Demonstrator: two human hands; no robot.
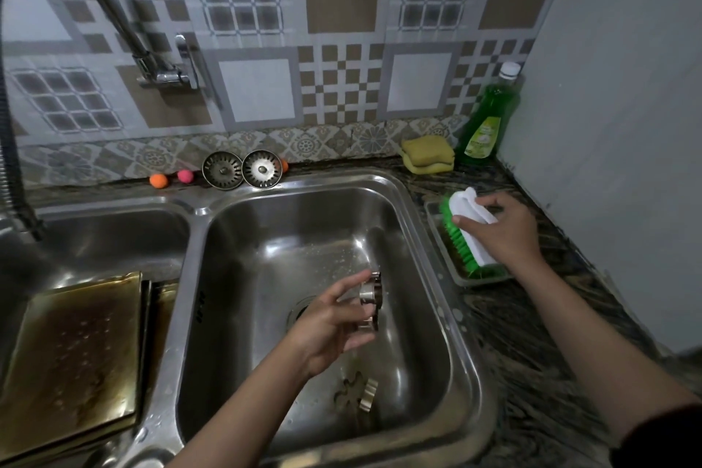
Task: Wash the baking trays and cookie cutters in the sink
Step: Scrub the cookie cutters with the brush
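Nearest you, below your left grip, two more cookie cutters (358,392) lie loose on the floor of the right sink basin (425,384), close to the front wall.

Your left hand (329,331) hangs over the middle of that basin, above the drain. Its grip pinches a metal cookie cutter (371,301) between the thumb and the fingertips, the other fingers loosely spread. The cutter stands on edge, its open faces turned left and right, its longer run going roughly up and down in the view. It touches nothing but your fingers.

Well to the left of that grip, in the left basin, the baking trays (76,357) lie stacked, browned and stained, spotted with drops, their long side running away from you.

To the right and farther off, your right hand (501,228) is over the worktop (532,334). Its grip is curled round the white back of a scrubbing brush (465,236), green bristles facing left and down, long axis slanting from far-left to near-right. Right under it sits a small metal tray (454,270).

Beyond that grip, against the wall, lie yellow sponges (427,154) and beside them a green bottle of dish soap (486,125). Beyond your left grip, on the sink's back rim, two sink strainers (243,170) lean on the tiles.
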